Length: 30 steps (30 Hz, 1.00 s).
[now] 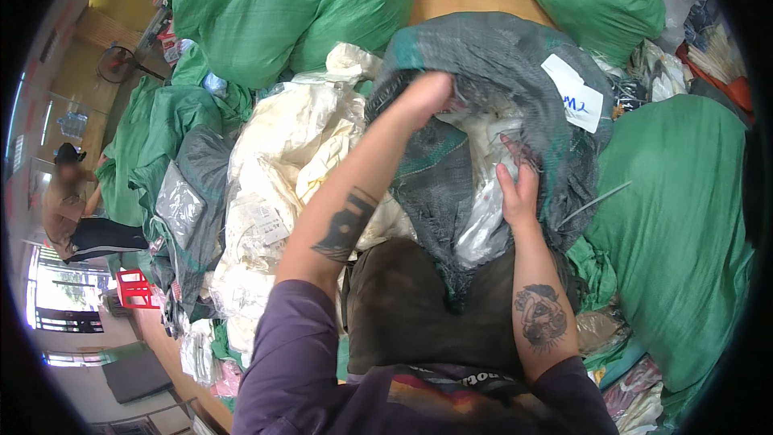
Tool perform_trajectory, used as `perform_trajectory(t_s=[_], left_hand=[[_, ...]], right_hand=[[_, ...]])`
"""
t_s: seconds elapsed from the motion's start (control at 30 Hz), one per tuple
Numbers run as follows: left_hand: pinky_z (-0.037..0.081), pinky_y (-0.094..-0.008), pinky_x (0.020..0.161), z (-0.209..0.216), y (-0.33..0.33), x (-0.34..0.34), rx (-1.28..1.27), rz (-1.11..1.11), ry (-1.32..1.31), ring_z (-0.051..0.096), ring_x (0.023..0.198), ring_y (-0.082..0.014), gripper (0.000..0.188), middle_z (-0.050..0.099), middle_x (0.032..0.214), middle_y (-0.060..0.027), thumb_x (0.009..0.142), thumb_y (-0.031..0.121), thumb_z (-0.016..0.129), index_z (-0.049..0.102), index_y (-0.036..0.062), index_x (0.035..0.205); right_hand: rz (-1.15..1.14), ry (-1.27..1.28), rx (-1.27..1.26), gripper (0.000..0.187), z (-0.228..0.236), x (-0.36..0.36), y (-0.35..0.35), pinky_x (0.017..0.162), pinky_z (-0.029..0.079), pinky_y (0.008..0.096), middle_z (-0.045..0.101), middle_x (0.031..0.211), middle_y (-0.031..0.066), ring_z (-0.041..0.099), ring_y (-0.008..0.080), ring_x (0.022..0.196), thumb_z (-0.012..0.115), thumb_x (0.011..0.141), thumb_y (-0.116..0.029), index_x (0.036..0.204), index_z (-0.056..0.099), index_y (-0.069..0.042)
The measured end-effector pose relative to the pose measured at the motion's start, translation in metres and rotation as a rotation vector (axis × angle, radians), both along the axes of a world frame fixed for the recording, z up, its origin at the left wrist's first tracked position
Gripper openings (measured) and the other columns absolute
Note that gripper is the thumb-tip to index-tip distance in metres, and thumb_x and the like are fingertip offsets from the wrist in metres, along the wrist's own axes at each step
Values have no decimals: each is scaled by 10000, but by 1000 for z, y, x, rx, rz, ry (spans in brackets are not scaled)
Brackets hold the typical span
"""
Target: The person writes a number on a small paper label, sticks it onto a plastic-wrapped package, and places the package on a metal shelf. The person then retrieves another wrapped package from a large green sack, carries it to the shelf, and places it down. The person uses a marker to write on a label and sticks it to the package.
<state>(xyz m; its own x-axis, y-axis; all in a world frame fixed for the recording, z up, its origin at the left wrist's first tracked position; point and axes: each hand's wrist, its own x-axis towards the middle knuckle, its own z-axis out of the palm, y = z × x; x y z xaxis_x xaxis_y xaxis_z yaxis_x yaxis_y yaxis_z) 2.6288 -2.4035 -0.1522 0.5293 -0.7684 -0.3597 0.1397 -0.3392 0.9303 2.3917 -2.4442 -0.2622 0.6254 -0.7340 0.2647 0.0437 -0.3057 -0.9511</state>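
A large grey woven sack point(491, 40) with green patches stands between my knees, its mouth open toward me. Inside it lie clear plastic-wrapped packages point(483, 225) with pale contents. At the far left of the mouth is my left hand point(431, 98), reaching over the rim; its fingers are hidden and smeared. My right hand point(519, 185) is inside the right side of the opening, thumb and fingers apart beside the plastic. A white paper label point(573, 97) with blue handwriting hangs on the sack's right side.
Full green sacks point(668, 217) crowd the right, with more green sacks point(250, 16) at the back. To my left is a heap of cream plastic-wrapped garments point(274, 161). Farther left are a person point(68, 201), a red stool point(137, 288) and a fan point(117, 64).
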Motion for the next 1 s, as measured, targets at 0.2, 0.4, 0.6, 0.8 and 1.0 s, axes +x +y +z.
perform_trajectory(t_s=[0.2,0.4,0.6,0.8,1.0], left_hand=[[415,-438,1102,-111,-33,-13,5,-18,-154,547,1312,-290,532,601,1412,-150,1050,355,489,520,24,1467],[350,-415,1191,-192,-80,-7,86,-16,-629,473,1412,-335,557,521,1529,-168,1017,329,539,499,63,1504],[270,-440,1240,-184,-142,-48,291,-223,-842,378,1491,-374,618,443,1600,-175,992,422,492,505,87,1511],[272,-429,1231,-212,-144,-67,259,87,-939,463,1438,-364,634,517,1545,-161,995,464,485,525,85,1501],[273,-428,1227,-194,-134,-64,250,5,-918,509,1405,-366,602,559,1505,-168,999,448,475,571,79,1465]], right_hand=[[-93,255,-78,652,-27,4,-23,1214,275,489,375,1560,349,335,469,1481,642,981,-413,1480,520,-11],[-35,325,-38,616,-16,17,-13,1186,331,497,373,1555,331,373,468,1454,638,986,-346,1466,504,18],[-115,401,-134,576,-40,22,-35,1094,433,456,305,1597,257,501,404,1311,704,896,-161,1427,538,-10],[-115,452,-97,564,-33,34,-22,1104,424,462,297,1568,265,507,415,1289,678,875,-63,1402,522,62],[-107,442,-67,607,-38,36,-17,1161,349,485,303,1559,284,397,453,1393,675,903,-82,1453,454,49]])
